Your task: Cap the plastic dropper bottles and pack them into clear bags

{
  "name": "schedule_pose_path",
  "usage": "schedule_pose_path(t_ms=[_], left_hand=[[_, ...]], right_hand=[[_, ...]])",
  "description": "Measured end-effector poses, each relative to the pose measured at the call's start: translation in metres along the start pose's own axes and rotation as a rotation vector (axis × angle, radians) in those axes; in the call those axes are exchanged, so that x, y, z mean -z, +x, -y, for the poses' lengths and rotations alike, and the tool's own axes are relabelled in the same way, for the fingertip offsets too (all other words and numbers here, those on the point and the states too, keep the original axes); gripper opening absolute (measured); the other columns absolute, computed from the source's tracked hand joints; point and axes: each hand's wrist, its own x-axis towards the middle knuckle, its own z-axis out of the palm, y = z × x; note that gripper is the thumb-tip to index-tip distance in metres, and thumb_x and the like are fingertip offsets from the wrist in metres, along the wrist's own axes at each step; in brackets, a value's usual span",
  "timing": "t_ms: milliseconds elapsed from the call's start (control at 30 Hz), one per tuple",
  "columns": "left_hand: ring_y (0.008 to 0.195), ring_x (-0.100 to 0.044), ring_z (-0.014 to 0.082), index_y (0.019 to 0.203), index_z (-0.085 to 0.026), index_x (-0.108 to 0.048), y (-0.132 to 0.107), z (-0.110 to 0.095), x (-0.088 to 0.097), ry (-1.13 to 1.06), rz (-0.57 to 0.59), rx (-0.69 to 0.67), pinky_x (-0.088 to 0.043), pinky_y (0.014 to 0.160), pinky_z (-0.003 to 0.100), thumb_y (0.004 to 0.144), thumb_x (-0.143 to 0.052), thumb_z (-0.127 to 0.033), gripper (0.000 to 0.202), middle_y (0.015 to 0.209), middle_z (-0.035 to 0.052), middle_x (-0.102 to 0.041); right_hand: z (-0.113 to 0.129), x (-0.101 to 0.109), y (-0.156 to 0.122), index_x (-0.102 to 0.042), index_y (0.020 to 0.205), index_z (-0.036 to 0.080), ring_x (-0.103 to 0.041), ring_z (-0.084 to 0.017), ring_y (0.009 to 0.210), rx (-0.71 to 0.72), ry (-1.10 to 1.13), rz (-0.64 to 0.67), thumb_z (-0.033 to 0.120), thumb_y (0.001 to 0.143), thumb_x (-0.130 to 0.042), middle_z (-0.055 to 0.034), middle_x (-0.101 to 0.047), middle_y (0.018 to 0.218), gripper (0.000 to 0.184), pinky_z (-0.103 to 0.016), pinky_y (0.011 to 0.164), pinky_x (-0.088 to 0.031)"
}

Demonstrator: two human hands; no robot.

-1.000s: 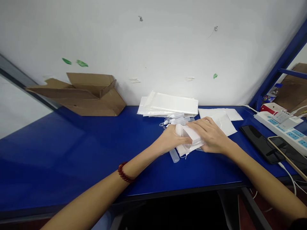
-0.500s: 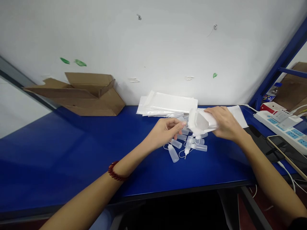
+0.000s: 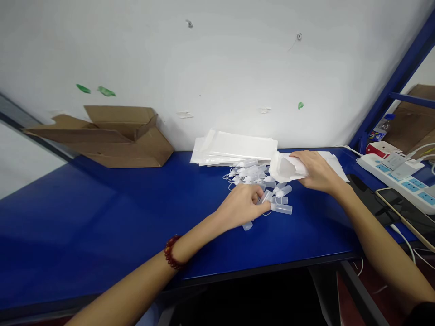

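My right hand [image 3: 314, 171] is closed around a white plastic mailing bag [image 3: 277, 168], its open mouth facing left above the blue table. Lower and to the left, my left hand [image 3: 243, 206] curls its thumb and fingers round a small translucent squeeze bottle [image 3: 267, 196] in the near part of a loose pile. The fingertips are partly hidden behind the hand. More squeeze bottles [image 3: 249, 170] with thin tethered caps lie behind my left hand, and one bottle [image 3: 283, 208] lies just right of its thumb.
Flat white bags [image 3: 241, 145] are stacked against the wall. An open cardboard box [image 3: 136, 151] stands at the left on the blue table [image 3: 112, 217]. A phone [image 3: 404, 213], a dark tablet [image 3: 370, 199] and a power strip [image 3: 401, 179] with cables occupy the right side.
My left hand has moved down and toward me, from beside the bag's mouth to the near bottles. My right hand still holds the bag in nearly the same place.
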Motion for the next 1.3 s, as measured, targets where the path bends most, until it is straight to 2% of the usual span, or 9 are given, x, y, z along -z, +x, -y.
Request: schedule_pose_path(t_ms=[167, 267, 500, 667, 833, 933, 1067, 1133, 1300], left_hand=[[0.051, -0.056, 0.0129, 0.073, -0.016, -0.062, 0.001, 0.002, 0.024, -0.540, -0.383, -0.135, -0.044, 0.047, 0.024, 0.075, -0.064, -0.031, 0.015, 0.059, 0.0001, -0.063], [0.056, -0.060, 0.0141, 0.087, -0.016, -0.068, 0.004, 0.006, 0.027, -0.610, -0.522, -0.190, -0.048, 0.049, 0.025, 0.077, -0.071, -0.034, 0.021, 0.065, 0.0016, -0.066], [0.069, -0.057, 0.0135, 0.115, -0.019, -0.070, 0.007, 0.019, 0.011, -0.150, -0.440, -0.459, -0.049, 0.055, 0.024, 0.091, -0.061, -0.031, 0.028, 0.084, 0.0042, -0.063], [0.083, -0.058, 0.0173, 0.124, -0.023, -0.064, 0.007, 0.022, 0.004, 0.052, -0.544, -0.657, -0.050, 0.063, 0.029, 0.093, -0.059, -0.022, 0.032, 0.094, 0.0057, -0.063], [0.070, -0.057, 0.0144, 0.096, -0.020, -0.066, 0.005, 0.019, 0.000, 0.076, -0.689, -0.586, -0.050, 0.064, 0.029, 0.083, -0.073, -0.021, 0.015, 0.082, 0.0011, -0.067], [0.071, -0.058, 0.0153, 0.091, -0.018, -0.065, 0.004, 0.019, -0.003, 0.057, -0.727, -0.557, -0.050, 0.063, 0.029, 0.081, -0.075, -0.020, 0.014, 0.082, 0.0018, -0.069], [0.082, -0.060, 0.0182, 0.093, -0.020, -0.069, 0.005, 0.018, -0.006, 0.075, -0.665, -0.633, -0.052, 0.073, 0.034, 0.088, -0.066, -0.018, 0.006, 0.086, 0.0028, -0.073], [0.085, -0.059, 0.0196, 0.093, -0.020, -0.072, 0.005, 0.015, -0.006, 0.118, -0.591, -0.668, -0.051, 0.075, 0.036, 0.091, -0.060, -0.015, 0.012, 0.091, 0.0046, -0.073], [0.088, -0.058, 0.0219, 0.086, -0.021, -0.074, -0.002, 0.003, 0.009, 0.101, -0.521, -0.630, -0.050, 0.077, 0.039, 0.092, -0.057, -0.019, 0.018, 0.093, 0.0059, -0.073]], right_hand=[[0.004, -0.001, 0.000, -0.056, 0.121, 0.013, -0.063, -0.032, 0.104, -0.026, 0.034, 0.046, 0.017, 0.075, -0.058, -0.0159, -0.068, 0.117, 0.046, -0.043, 0.086, -0.044], [0.010, -0.003, 0.000, -0.054, 0.123, 0.014, -0.063, -0.032, 0.104, -0.019, 0.062, 0.058, 0.017, 0.074, -0.058, -0.0157, -0.067, 0.120, 0.049, -0.043, 0.086, -0.045], [0.029, -0.010, 0.000, -0.052, 0.124, 0.013, -0.062, -0.032, 0.106, -0.003, 0.091, 0.037, 0.016, 0.073, -0.060, -0.0170, -0.066, 0.123, 0.051, -0.044, 0.088, -0.045], [0.040, -0.010, 0.001, -0.051, 0.124, 0.013, -0.062, -0.033, 0.105, 0.004, 0.085, 0.033, 0.015, 0.074, -0.057, -0.0178, -0.066, 0.121, 0.051, -0.044, 0.085, -0.044], [0.047, -0.009, 0.000, -0.051, 0.124, 0.011, -0.061, -0.033, 0.104, -0.002, 0.051, 0.040, 0.009, 0.069, -0.053, -0.0184, -0.066, 0.121, 0.054, -0.043, 0.083, -0.043], [0.049, -0.009, 0.000, -0.050, 0.124, 0.011, -0.061, -0.033, 0.103, 0.002, 0.043, 0.024, 0.011, 0.070, -0.054, -0.0190, -0.066, 0.119, 0.054, -0.042, 0.083, -0.042], [0.049, -0.011, 0.000, -0.050, 0.124, 0.011, -0.061, -0.032, 0.100, 0.006, 0.030, -0.024, 0.012, 0.071, -0.053, -0.0187, -0.067, 0.115, 0.054, -0.041, 0.081, -0.042], [0.049, -0.012, 0.000, -0.050, 0.124, 0.013, -0.061, -0.032, 0.100, 0.023, 0.033, -0.038, 0.011, 0.070, -0.053, -0.0179, -0.067, 0.114, 0.054, -0.040, 0.081, -0.041], [0.048, -0.010, 0.000, -0.049, 0.125, 0.014, -0.061, -0.032, 0.102, 0.023, 0.077, -0.034, 0.013, 0.073, -0.054, -0.0170, -0.067, 0.116, 0.052, -0.040, 0.082, -0.041]])
